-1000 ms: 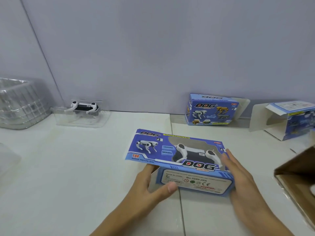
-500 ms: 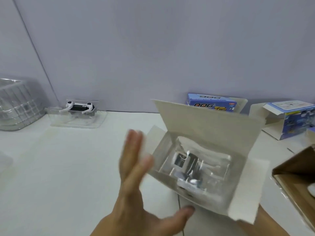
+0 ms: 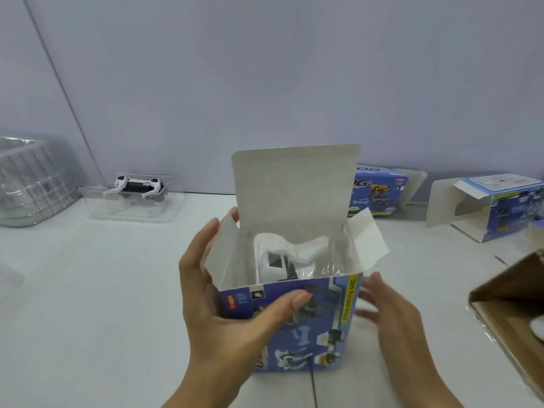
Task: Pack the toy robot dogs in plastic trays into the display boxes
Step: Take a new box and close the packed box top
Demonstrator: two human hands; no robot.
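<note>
**Open Box Held Upright, Toy Dog Inside**

While the blue printed cardboard display box (image 3: 297, 322) stood on end on the white surface (image 3: 88, 304), its top was open, with the long lid flap (image 3: 294, 187) raised upright at the back and the two small side flaps (image 3: 369, 245) spread outward. Inside it sat a white toy robot dog (image 3: 275, 267) in a clear plastic tray (image 3: 321, 270), visible down through the opening.

The left hand (image 3: 223, 298) gripped the box's left side: its thumb pressed across the printed front panel and its fingers (image 3: 206, 240) curled round the left wall beside the side flap. The right hand (image 3: 394, 316) was just beside the box's right edge, blurred, its fingers (image 3: 374, 285) spread and relaxed and holding nothing; whether they touched the box I could not tell.

Farther back on the left, against the pale wall, a second white toy robot dog (image 3: 138, 187) lay in its own clear plastic tray (image 3: 132, 210). A stack of clear plastic trays (image 3: 29, 184) sat at the far left. Behind the held box another blue display box (image 3: 379, 192) stood by the wall, and further right a third blue display box (image 3: 500, 210) lay with its flaps open. A brown cardboard carton (image 3: 512, 293) showed at the right edge.
</note>
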